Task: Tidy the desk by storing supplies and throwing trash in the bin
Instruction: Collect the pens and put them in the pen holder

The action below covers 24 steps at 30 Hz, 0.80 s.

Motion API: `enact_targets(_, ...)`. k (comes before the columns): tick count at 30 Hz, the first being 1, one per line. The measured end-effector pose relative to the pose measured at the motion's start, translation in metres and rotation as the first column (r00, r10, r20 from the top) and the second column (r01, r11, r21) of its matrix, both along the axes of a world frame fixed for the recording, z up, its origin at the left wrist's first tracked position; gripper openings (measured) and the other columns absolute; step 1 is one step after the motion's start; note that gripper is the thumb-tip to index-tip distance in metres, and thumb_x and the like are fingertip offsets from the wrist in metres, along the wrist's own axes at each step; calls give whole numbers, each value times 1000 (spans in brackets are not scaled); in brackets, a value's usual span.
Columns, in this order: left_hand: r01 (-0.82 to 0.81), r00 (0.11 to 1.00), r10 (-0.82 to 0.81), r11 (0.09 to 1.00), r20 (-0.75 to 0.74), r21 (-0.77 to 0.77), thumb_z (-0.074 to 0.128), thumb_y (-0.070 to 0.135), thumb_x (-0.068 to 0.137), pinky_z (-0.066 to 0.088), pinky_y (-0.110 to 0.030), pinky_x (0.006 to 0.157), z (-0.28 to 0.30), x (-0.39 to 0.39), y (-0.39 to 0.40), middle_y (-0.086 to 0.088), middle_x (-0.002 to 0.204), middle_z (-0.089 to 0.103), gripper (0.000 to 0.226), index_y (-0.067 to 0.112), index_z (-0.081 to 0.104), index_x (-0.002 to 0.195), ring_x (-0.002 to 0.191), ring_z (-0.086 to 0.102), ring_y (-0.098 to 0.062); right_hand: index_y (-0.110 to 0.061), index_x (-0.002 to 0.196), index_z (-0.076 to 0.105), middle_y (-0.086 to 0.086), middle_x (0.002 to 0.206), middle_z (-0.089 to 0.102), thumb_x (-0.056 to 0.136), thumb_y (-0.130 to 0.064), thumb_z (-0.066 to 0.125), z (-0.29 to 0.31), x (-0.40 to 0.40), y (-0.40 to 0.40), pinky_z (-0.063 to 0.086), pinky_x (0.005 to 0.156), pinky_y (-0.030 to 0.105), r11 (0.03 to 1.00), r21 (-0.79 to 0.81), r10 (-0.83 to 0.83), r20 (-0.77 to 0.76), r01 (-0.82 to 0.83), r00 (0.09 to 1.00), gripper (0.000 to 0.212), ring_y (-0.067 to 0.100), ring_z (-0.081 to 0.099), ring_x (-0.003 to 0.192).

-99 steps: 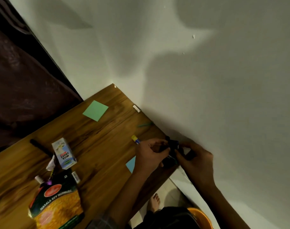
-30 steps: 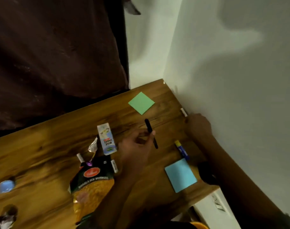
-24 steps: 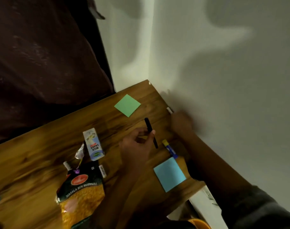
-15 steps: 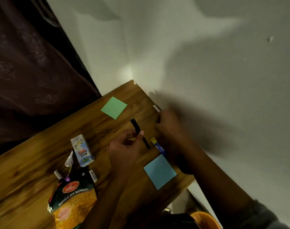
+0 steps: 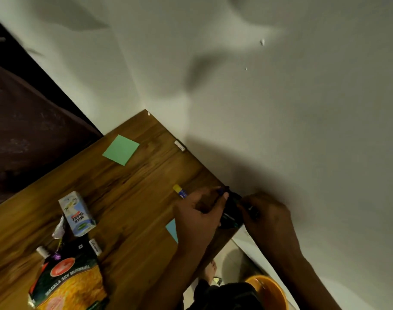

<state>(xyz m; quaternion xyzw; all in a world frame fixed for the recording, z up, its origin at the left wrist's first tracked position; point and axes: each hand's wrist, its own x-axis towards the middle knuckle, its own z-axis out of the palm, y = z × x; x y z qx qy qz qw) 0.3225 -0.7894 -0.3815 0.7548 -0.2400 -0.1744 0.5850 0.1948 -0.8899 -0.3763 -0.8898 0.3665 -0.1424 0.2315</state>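
The dark holder at the desk's wall-side edge was largely covered by the left hand and right hand; its shape and contents could not be made out. The blue note showed only one corner beside the left hand. The glue stick was hidden below its yellow cap. The snack bag and orange bin were cut off by the bottom edge. The small white item at the wall was too small to identify.

White wall, dark curtain
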Motion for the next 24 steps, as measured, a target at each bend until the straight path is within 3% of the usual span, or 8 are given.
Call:
enact_targets(3, -39, 976, 52, 997, 213, -62, 85, 21, 85, 59, -36, 51, 0, -2, 5, 10, 71, 73, 8, 20, 77, 87, 58, 70, -9, -15, 81, 76, -1, 77, 68, 80, -5, 78, -11, -2, 1, 53, 58, 23, 1000, 18, 12, -45, -11, 999, 10, 13, 63, 64)
enact_targets(5, -79, 951, 106, 992, 291, -103, 85, 23, 84, 58, -35, 54, 1, 0, 9, 7, 70, 72, 14, 11, 77, 87, 59, 69, -9, -13, 83, 77, 1, 80, 69, 81, -4, 77, -19, -1, 1, 54, 60, 23, 999, 42, 8, -76, -5, 997, 9, 15, 65, 66)
enact_targets(11, -124, 985, 130, 991, 114, -59, 84, 21, 84, 51, -17, 49, 10, -3, 11, 7, 63, 71, 13, 15, 77, 94, 48, 67, -8, -12, 99, 76, 5, 94, 73, 81, -4, 78, -32, 2, 3, 49, 70, 18, 997, 77, -19, -78, 25, 997, 20, 22, 70, 80)
enact_targets(16, -119, 992, 122, 991, 45, -52, 83, 17, 85, 51, -18, 49, 4, -9, 17, 6, 61, 71, 13, 12, 77, 95, 43, 64, -10, -14, 109, 73, 3, 102, 71, 87, -8, 75, -14, -6, 5, 48, 69, 14, 997, 17, -72, 52, 71, 996, 24, 17, 68, 80)
enact_targets(21, -54, 989, 70, 991, 129, -121, 82, 16, 85, 55, -26, 44, 13, -18, 10, 8, 73, 74, 11, 15, 75, 93, 47, 66, -9, -18, 107, 74, -5, 94, 70, 87, -14, 76, -2, -21, 12, 53, 61, 19, 993, 17, -117, 104, 116, 988, 20, 7, 61, 66)
enact_targets(24, -21, 971, 63, 983, 231, -180, 82, 19, 85, 54, -16, 52, 17, -24, 4, 5, 74, 75, 16, 11, 76, 96, 56, 69, -2, -20, 105, 74, -8, 92, 70, 86, -16, 77, 0, -29, 16, 55, 58, 21, 988, 32, -151, 110, 149, 982, 20, 3, 60, 63)
